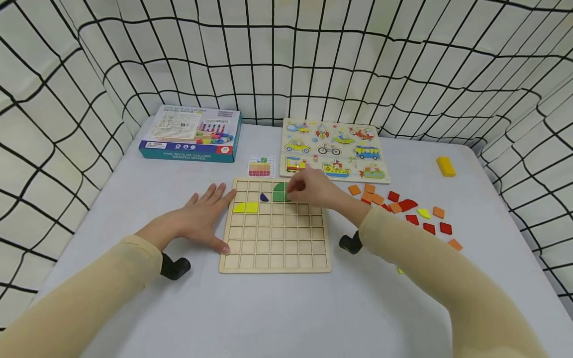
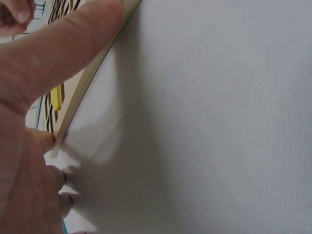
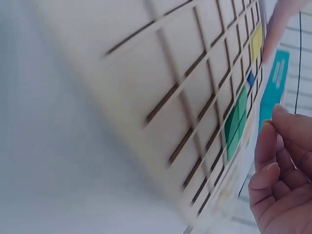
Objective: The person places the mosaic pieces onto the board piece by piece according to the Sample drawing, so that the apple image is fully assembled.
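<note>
My left hand (image 1: 200,217) is spread at the left side of a wooden grid board (image 1: 277,233), thumb and index fingertip touching its edge. Over the board's upper right is my right hand (image 1: 315,188), fingers curled, thumb and index tips together. Nothing shows between those fingertips in the right wrist view. Green pieces (image 1: 278,196) sit in the grid beside and partly under this hand; in the right wrist view they form a rounded green block (image 3: 236,124). Two yellow pieces (image 1: 245,207) fill cells at the left, and a small dark blue piece (image 1: 264,197) lies tilted in another cell.
A pattern card (image 1: 261,167) lies just behind the board. Farther back are a boxed toy set (image 1: 192,133) and a vehicle picture puzzle (image 1: 333,149). Loose orange and red pieces (image 1: 412,220) are scattered at the right, with a yellow block (image 1: 445,166) beyond. Black netting surrounds the table.
</note>
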`<action>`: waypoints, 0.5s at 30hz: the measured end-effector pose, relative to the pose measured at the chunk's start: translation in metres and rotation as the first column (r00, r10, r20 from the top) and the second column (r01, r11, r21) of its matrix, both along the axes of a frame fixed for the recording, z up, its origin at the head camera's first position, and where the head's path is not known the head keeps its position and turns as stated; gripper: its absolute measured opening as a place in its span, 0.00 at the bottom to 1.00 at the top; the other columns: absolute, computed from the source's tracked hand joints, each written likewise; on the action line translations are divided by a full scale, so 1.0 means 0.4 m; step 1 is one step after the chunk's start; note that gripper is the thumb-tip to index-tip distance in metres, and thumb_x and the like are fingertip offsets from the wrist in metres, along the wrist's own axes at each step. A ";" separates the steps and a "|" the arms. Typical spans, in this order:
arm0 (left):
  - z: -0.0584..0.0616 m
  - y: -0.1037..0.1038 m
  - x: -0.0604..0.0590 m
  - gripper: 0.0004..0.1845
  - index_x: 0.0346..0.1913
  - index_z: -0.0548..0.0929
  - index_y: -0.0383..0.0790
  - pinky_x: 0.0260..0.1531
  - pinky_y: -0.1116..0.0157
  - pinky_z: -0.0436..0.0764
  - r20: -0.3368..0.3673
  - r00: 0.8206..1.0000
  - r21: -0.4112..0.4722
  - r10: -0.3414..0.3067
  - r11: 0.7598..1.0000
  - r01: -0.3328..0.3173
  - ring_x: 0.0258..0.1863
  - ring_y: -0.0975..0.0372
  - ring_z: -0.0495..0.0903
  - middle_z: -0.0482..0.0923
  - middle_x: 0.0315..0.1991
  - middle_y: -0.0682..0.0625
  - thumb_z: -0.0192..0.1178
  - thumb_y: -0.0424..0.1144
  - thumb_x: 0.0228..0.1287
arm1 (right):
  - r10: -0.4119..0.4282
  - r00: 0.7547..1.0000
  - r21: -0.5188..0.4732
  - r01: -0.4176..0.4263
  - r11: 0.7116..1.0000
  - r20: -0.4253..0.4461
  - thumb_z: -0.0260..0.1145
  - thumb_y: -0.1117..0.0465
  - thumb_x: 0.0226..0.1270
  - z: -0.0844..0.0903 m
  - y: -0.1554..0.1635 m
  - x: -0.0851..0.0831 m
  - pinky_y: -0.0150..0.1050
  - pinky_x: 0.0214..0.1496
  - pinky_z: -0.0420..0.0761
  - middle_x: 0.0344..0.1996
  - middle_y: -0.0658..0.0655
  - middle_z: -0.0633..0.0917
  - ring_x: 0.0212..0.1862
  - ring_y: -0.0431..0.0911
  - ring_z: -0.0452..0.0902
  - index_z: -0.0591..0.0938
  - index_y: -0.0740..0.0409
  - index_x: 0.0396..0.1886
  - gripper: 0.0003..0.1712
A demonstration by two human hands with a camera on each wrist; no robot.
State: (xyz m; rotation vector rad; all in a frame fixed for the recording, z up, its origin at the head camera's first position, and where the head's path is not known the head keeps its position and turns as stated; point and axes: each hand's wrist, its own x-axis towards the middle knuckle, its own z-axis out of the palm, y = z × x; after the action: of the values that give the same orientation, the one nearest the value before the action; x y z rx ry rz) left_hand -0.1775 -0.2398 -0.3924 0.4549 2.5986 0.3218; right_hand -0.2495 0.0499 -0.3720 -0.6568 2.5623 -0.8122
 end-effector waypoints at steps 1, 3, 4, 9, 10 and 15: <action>0.001 0.000 0.000 0.77 0.83 0.44 0.37 0.71 0.25 0.38 -0.001 1.000 -0.002 -0.001 1.000 0.001 0.81 0.33 0.32 0.34 0.83 0.31 0.78 0.68 0.36 | -0.012 1.000 -0.002 0.012 1.000 0.004 0.71 0.60 0.69 0.000 0.029 0.000 0.33 0.40 0.78 0.36 0.52 0.88 0.37 0.44 0.78 0.88 0.55 0.41 0.05; 0.003 0.001 0.000 0.77 0.83 0.44 0.37 0.71 0.25 0.39 0.000 1.000 -0.005 -0.001 1.000 0.001 0.81 0.33 0.32 0.34 0.83 0.31 0.78 0.68 0.37 | -0.034 0.999 -0.001 0.034 0.999 0.013 0.71 0.60 0.69 -0.001 0.088 0.004 0.34 0.39 0.78 0.37 0.52 0.88 0.37 0.45 0.78 0.88 0.55 0.42 0.06; 0.003 0.001 0.000 0.77 0.83 0.44 0.37 0.71 0.25 0.38 0.001 1.000 -0.004 -0.001 1.000 0.001 0.81 0.33 0.32 0.34 0.83 0.31 0.78 0.68 0.37 | -0.043 0.999 0.001 0.043 0.999 0.026 0.71 0.60 0.69 -0.001 0.118 0.009 0.34 0.40 0.79 0.37 0.53 0.88 0.38 0.45 0.78 0.88 0.55 0.43 0.06; 0.003 0.001 0.001 0.77 0.83 0.44 0.37 0.72 0.26 0.38 0.008 1.000 0.002 0.003 1.000 -0.003 0.81 0.33 0.32 0.34 0.83 0.31 0.78 0.69 0.36 | -0.048 0.998 0.051 0.046 0.998 0.040 0.70 0.61 0.70 -0.005 0.266 0.050 0.36 0.45 0.81 0.40 0.52 0.88 0.41 0.46 0.79 0.88 0.54 0.47 0.08; 0.001 0.001 0.001 0.77 0.83 0.44 0.37 0.72 0.26 0.38 0.007 1.000 0.002 0.001 1.000 -0.001 0.81 0.33 0.32 0.34 0.83 0.31 0.78 0.69 0.36 | -0.049 0.998 0.067 0.046 0.997 0.036 0.70 0.61 0.70 -0.006 0.294 0.061 0.36 0.46 0.81 0.41 0.52 0.88 0.42 0.46 0.79 0.88 0.54 0.48 0.09; -0.004 -0.001 0.000 0.78 0.83 0.43 0.37 0.71 0.25 0.39 0.000 1.000 -0.007 -0.002 1.000 0.002 0.81 0.33 0.32 0.34 0.83 0.31 0.78 0.70 0.36 | -0.084 0.996 0.113 0.082 0.990 0.010 0.70 0.62 0.70 -0.004 0.416 0.117 0.33 0.45 0.81 0.39 0.50 0.87 0.43 0.46 0.79 0.87 0.55 0.49 0.10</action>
State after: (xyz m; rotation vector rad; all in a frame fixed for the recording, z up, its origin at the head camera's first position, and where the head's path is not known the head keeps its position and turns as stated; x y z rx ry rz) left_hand -0.1774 -0.2401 -0.3938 0.4546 2.5980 0.3117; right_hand -0.2026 0.2161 -0.3738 -0.5108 2.6143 -0.6896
